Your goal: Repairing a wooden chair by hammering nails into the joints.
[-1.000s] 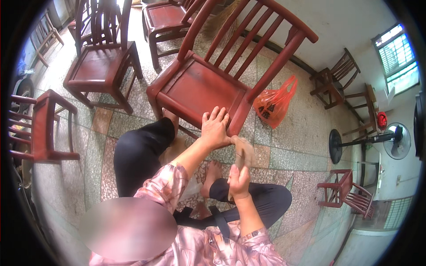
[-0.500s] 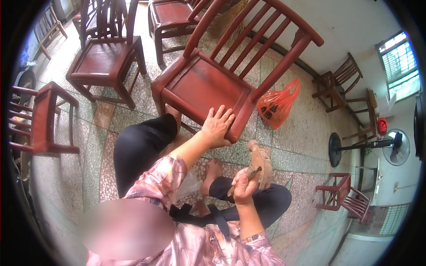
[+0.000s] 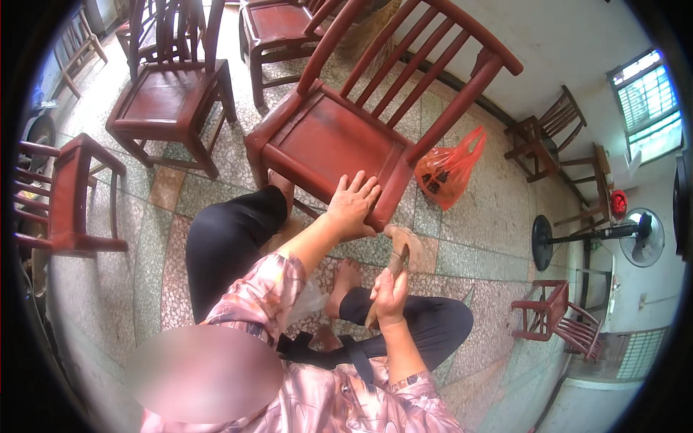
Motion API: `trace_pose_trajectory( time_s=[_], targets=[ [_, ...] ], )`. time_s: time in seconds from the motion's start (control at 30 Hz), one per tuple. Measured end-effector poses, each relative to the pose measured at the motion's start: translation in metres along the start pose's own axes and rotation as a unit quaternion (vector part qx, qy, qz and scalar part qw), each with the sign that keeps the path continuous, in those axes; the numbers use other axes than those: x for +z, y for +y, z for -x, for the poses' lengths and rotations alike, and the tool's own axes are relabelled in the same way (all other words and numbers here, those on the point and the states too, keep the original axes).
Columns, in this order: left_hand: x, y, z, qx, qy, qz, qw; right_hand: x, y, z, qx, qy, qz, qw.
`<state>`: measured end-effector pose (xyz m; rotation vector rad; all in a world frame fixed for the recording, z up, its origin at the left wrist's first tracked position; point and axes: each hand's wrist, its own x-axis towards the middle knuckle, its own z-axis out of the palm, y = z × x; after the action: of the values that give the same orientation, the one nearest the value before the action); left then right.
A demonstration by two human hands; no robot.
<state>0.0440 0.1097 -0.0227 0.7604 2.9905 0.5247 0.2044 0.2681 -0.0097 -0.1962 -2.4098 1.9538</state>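
In front of me stands a red wooden chair (image 3: pixel 328 141) with a slatted back. My left hand (image 3: pixel 354 206) lies flat on the near right part of its seat, fingers spread. A hammer (image 3: pixel 398 252) with a tan, rusty-looking head is gripped by the handle in my right hand (image 3: pixel 390 294). The hammer head is slightly blurred, right beside the seat's near right corner; whether it touches the wood I cannot tell. My bare feet and dark trousers are below the chair.
An orange plastic bag (image 3: pixel 449 173) sits on the tiled floor, right of the chair. More red chairs stand at left (image 3: pixel 170 108) and lower right (image 3: pixel 552 310). A standing fan (image 3: pixel 592 238) lies across the right side. A straw broom (image 3: pixel 372 36) leans behind.
My right hand has moved slightly left, and the hammer has turned so its head has swung toward the seat's corner. My left hand stays on the seat.
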Motion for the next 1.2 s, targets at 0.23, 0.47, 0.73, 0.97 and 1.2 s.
trace_pose_trajectory(
  time_s=[0.23,0.47,0.73,0.97,1.2],
  targets=[
    [-0.002,-0.002,0.000,-0.001,0.013,0.006,1.000,0.007,-0.020,0.003,-0.188,0.010,-0.082,0.979],
    [0.004,-0.002,-0.003,-0.004,0.003,-0.001,1.000,0.010,-0.005,-0.004,-0.070,0.015,-0.127,0.989],
    [0.005,-0.001,-0.003,0.001,0.016,-0.002,1.000,0.013,-0.004,0.005,0.014,0.030,-0.091,0.995],
    [0.000,0.001,-0.002,-0.008,0.032,0.011,0.999,0.012,0.000,-0.006,-0.118,0.048,-0.035,0.991],
    [0.004,-0.003,-0.002,-0.009,0.023,-0.007,1.000,0.010,-0.010,-0.007,-0.077,0.046,-0.116,0.989]
  ],
)
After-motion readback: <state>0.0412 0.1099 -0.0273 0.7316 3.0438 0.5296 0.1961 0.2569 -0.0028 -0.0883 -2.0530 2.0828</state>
